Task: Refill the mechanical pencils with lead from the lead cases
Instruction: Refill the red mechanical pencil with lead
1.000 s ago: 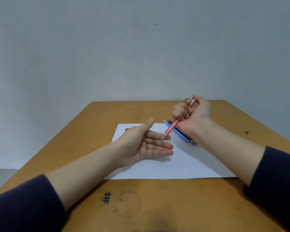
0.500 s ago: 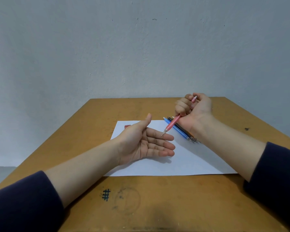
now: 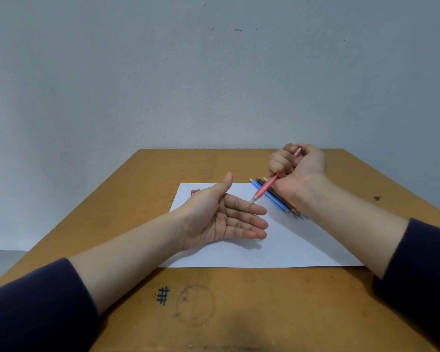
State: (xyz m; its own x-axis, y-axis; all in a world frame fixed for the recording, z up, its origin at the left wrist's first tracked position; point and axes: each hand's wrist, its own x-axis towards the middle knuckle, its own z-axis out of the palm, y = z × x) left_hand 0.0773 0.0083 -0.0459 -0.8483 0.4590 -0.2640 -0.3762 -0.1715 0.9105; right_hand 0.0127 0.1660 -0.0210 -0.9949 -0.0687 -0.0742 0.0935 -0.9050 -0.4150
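— Where is the pink pencil [image 3: 264,188]?
— In my right hand [image 3: 299,165], up at 1 o'clock over the paper [image 3: 290,247]. My fingers [image 3: 277,162] are curled tight round its top half. Its tip points down to 7 o'clock, just above my left hand [image 3: 221,219].
— What is your left hand doing?
— It is palm up, low over the paper. The fingers lie flat and together, with the thumb sticking up. It holds nothing. I can't tell if it touches the paper.
— Is the pencil hard to hold?
— I think not. It looks light and stiff, but it is thin and smooth, so it could slip. I'd hold the fat middle, not the tip. The lead should be very thin and snap easily, so go gently.
— And the other pencils [image 3: 273,198]?
— They lie side by side on the paper, at 2 o'clock from my open hand. A small red thing [image 3: 195,192] peeks out at 11 o'clock. I can't tell if it's a lead case.
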